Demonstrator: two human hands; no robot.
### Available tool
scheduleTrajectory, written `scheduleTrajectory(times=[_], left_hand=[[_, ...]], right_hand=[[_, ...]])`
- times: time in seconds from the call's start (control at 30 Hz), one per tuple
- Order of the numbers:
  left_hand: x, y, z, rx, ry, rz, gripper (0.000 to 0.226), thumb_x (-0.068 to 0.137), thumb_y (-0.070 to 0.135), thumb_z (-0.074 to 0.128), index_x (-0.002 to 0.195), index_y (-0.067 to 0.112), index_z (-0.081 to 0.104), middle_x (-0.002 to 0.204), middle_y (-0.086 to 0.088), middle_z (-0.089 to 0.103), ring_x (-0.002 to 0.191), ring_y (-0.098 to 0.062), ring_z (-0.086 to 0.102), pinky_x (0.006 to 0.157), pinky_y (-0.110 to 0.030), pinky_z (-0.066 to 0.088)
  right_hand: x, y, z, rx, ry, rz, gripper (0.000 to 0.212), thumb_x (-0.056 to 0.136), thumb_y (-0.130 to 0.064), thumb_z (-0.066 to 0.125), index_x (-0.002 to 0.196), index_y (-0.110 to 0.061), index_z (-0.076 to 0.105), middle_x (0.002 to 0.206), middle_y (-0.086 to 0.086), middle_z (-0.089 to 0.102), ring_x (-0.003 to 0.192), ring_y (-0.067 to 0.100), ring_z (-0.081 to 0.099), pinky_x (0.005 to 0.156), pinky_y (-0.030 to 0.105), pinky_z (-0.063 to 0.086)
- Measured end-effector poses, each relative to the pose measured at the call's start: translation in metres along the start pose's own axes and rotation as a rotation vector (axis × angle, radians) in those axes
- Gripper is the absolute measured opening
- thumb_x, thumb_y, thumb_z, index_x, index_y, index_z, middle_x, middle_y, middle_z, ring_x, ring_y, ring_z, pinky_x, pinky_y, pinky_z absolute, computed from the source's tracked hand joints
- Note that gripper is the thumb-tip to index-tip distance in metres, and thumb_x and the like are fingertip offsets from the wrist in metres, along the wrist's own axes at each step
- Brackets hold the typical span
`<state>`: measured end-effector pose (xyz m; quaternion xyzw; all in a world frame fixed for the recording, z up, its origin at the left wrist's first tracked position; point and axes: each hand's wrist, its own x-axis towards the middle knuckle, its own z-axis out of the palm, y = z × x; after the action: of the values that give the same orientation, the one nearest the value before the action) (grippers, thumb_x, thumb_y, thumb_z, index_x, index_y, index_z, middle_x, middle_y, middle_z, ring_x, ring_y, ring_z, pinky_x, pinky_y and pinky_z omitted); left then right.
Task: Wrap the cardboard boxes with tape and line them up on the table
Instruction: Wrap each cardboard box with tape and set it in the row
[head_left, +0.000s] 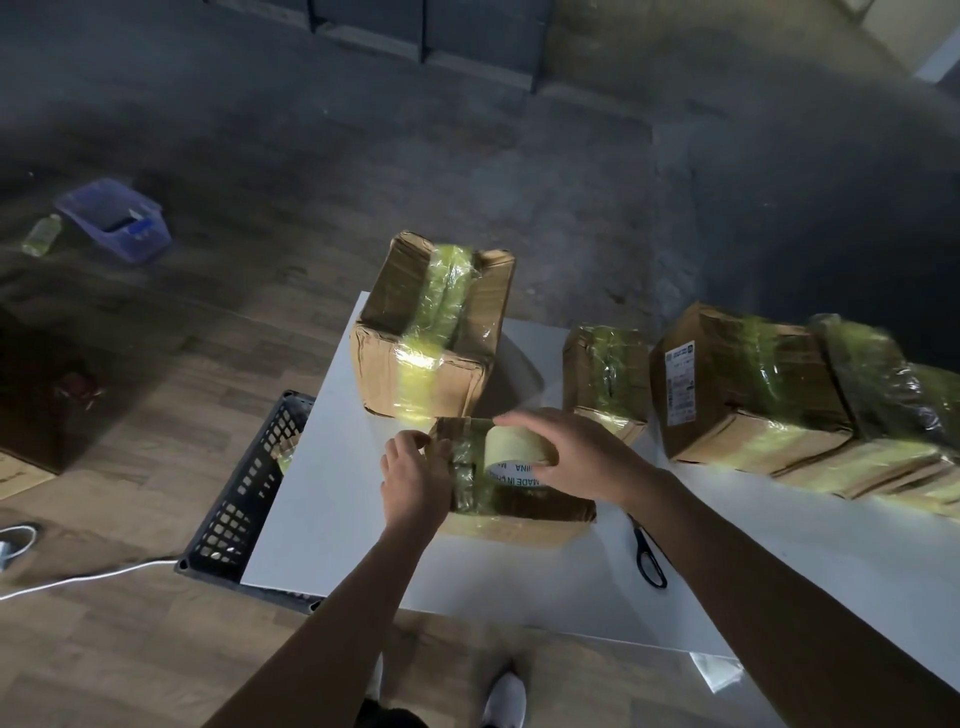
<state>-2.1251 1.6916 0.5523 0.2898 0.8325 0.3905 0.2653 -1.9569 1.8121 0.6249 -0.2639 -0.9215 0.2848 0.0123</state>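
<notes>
A low brown cardboard box (524, 506) banded with yellowish tape lies on the white table (332, 493). On top of this box, the right hand (576, 457) curls round a pale tape roll (509, 448). The left hand (415, 478) grips the box's left end. Black scissors (649, 558) lie right of it.

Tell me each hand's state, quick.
Left hand: gripping the left end of the small box.
Right hand: holding the tape roll on that box.
</notes>
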Motion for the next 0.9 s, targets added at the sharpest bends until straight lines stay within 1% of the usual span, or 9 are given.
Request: scheduleTrajectory(times=[0.07,0.13,0.2,0.3,0.4,0.53,0.6,0.77,0.9], left_hand=[[0.000,0.000,0.000,0.036,0.000,0.030,0.031,0.099,0.030,0.049,0.121,0.009,0.046,0.121,-0.008,0.051,0.110,-0.025,0.048,0.096,-0.049,0.045],[0.000,0.001,0.001,0.077,0.003,0.032,0.033,0.099,0.030,0.049,0.123,0.009,0.046,0.122,-0.009,0.051,0.111,-0.026,0.049,0.095,-0.049,0.045],[0.000,0.002,0.001,0.108,0.005,0.024,0.033,0.099,0.031,0.049,0.124,0.009,0.045,0.122,-0.009,0.051,0.111,-0.027,0.049,0.094,-0.049,0.045],[0.003,0.005,0.002,0.127,0.008,0.027,0.033,0.098,0.030,0.049,0.124,0.010,0.046,0.123,-0.009,0.051,0.112,-0.028,0.049,0.093,-0.048,0.046],[0.004,0.006,0.003,0.132,0.002,0.031,0.032,0.099,0.030,0.048,0.124,0.011,0.046,0.124,-0.009,0.051,0.112,-0.028,0.050,0.092,-0.048,0.046],[0.005,0.006,0.005,0.156,0.003,0.075,0.033,0.099,0.029,0.048,0.125,0.010,0.047,0.125,-0.011,0.050,0.111,-0.028,0.049,0.093,-0.047,0.046],[0.005,0.006,0.003,0.166,0.020,0.161,0.035,0.098,0.030,0.049,0.127,0.010,0.047,0.127,-0.011,0.049,0.113,-0.028,0.048,0.093,-0.046,0.045],[0.006,0.008,0.008,0.328,-0.078,0.309,0.068,0.094,0.050,0.051,0.150,0.019,0.027,0.154,-0.003,0.028,0.138,-0.025,0.030,0.107,-0.047,0.035],[0.008,0.004,0.010,0.315,-0.152,0.260,0.075,0.092,0.052,0.052,0.152,0.020,0.019,0.156,-0.004,0.024,0.139,-0.028,0.030,0.106,-0.049,0.039]], right_hand=[[-0.007,0.004,0.004,0.135,-0.002,-0.008,0.073,0.083,-0.009,0.069,0.138,-0.047,0.040,0.140,-0.012,0.050,0.127,0.004,0.048,0.100,0.030,0.048],[-0.007,0.004,0.005,0.157,0.013,-0.026,0.074,0.084,-0.008,0.069,0.139,-0.047,0.039,0.140,-0.012,0.051,0.127,0.003,0.049,0.100,0.030,0.048],[-0.005,0.004,-0.001,0.081,0.032,-0.051,0.065,0.083,-0.015,0.067,0.139,-0.040,0.045,0.130,-0.006,0.060,0.109,0.006,0.060,0.086,0.026,0.055],[-0.007,0.007,-0.016,-0.087,0.072,-0.063,0.057,0.081,-0.020,0.068,0.135,-0.032,0.054,0.102,-0.004,0.068,0.076,0.001,0.058,0.064,0.009,0.045],[-0.010,0.007,-0.027,-0.170,0.025,-0.046,0.057,0.083,-0.016,0.070,0.135,-0.034,0.054,0.080,-0.020,0.052,0.063,-0.001,0.050,0.059,0.013,0.040],[-0.009,0.006,-0.026,-0.197,0.035,-0.066,0.055,0.085,-0.017,0.070,0.136,-0.029,0.055,0.094,-0.008,0.062,0.068,0.004,0.055,0.060,0.010,0.038],[-0.011,0.006,-0.019,-0.186,0.054,-0.078,0.054,0.082,-0.013,0.072,0.133,-0.026,0.058,0.094,-0.007,0.061,0.066,-0.003,0.048,0.060,0.004,0.030],[-0.008,0.005,-0.011,-0.148,0.075,-0.083,0.057,0.078,-0.010,0.074,0.131,-0.025,0.060,0.093,-0.010,0.056,0.065,-0.008,0.042,0.052,0.002,0.026],[-0.011,0.009,-0.006,0.035,0.064,-0.042,0.065,0.081,-0.009,0.071,0.138,-0.029,0.051,0.119,-0.018,0.055,0.100,-0.015,0.050,0.079,0.004,0.041]])
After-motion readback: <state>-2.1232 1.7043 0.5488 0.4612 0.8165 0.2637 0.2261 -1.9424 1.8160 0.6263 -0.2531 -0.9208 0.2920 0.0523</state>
